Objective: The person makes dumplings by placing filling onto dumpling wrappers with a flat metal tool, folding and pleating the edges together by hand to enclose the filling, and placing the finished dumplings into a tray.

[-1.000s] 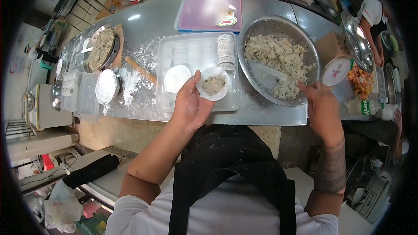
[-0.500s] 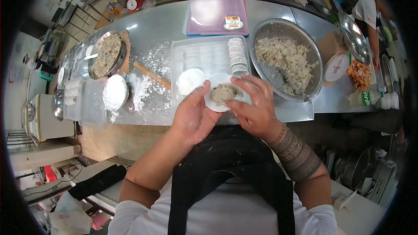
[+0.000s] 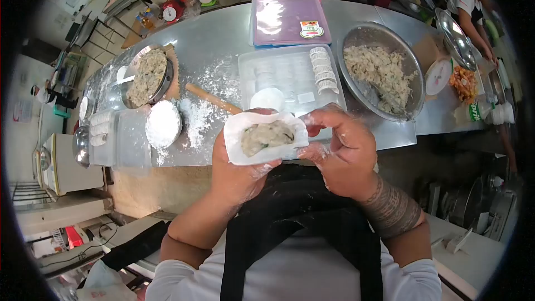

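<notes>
A white dumpling wrapper (image 3: 233, 144) is stretched into a rounded oblong, with a mound of pale filling (image 3: 268, 136) flecked with green and dark bits. My left hand (image 3: 233, 174) cups it from beneath and along its left side. At the right edge, the thumb and curled fingers of my right hand (image 3: 350, 155) grip the wrapper. Just beyond my hands is a clear plastic tray (image 3: 249, 72), with a row of pleated dumplings (image 3: 322, 69) down its right side. A round white wrapper (image 3: 266, 98) lies at the tray's near end, partly hidden by the held one.
A large metal bowl of filling (image 3: 382, 72) stands right of the tray. To the left are a rolling pin (image 3: 212, 98), scattered flour, a bowl of flour (image 3: 164, 124) and a smaller filling bowl (image 3: 149, 75). A purple-lidded container (image 3: 287, 17) sits behind. A co-worker (image 3: 465, 11) stands far right.
Both hands have lifted the filled wrapper closer to me and slightly left in view. The wrapper now looks stretched longer, and the right fingers have shifted from the filling to the wrapper's right edge.
</notes>
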A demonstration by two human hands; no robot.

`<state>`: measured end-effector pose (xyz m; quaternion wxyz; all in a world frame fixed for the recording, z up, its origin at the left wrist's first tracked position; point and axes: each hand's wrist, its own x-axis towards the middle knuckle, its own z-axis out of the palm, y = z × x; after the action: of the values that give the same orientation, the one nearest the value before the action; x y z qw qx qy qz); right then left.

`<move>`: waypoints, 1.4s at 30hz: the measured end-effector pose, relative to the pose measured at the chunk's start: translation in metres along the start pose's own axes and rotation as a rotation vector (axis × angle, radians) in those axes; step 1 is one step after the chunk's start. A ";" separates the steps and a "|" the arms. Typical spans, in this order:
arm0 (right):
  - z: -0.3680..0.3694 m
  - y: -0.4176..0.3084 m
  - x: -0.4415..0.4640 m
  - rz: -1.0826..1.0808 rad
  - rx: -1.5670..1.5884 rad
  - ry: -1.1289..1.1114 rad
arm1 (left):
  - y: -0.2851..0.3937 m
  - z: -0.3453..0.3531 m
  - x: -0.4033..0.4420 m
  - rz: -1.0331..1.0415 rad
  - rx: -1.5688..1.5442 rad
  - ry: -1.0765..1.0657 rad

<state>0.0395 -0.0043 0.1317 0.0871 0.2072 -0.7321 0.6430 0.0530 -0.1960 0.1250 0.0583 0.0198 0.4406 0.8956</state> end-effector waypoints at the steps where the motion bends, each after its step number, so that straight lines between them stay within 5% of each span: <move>1: 0.000 -0.001 0.000 -0.041 -0.022 -0.001 | 0.002 0.000 -0.001 -0.021 0.031 -0.007; 6: -0.009 -0.011 0.013 -0.262 -0.207 -0.063 | 0.005 0.000 -0.004 -0.021 0.091 -0.046; 21: -0.062 0.001 0.010 -0.247 -0.157 -0.053 | -0.012 0.044 -0.004 0.039 0.407 -0.057; 24: -0.072 -0.006 0.008 -0.101 -0.043 -0.021 | -0.023 0.064 0.001 0.095 0.342 -0.054; 27: -0.094 0.009 0.012 -0.264 -0.140 -0.138 | -0.036 0.076 0.003 0.136 0.398 -0.001; 42: -0.162 0.021 0.014 -0.278 -0.133 -0.278 | -0.056 0.125 0.003 0.091 0.619 -0.011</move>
<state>-0.0043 0.1530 0.1438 0.0864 0.3868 -0.7425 0.5401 0.0653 -0.0629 0.1570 0.0116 0.0612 0.6906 0.7205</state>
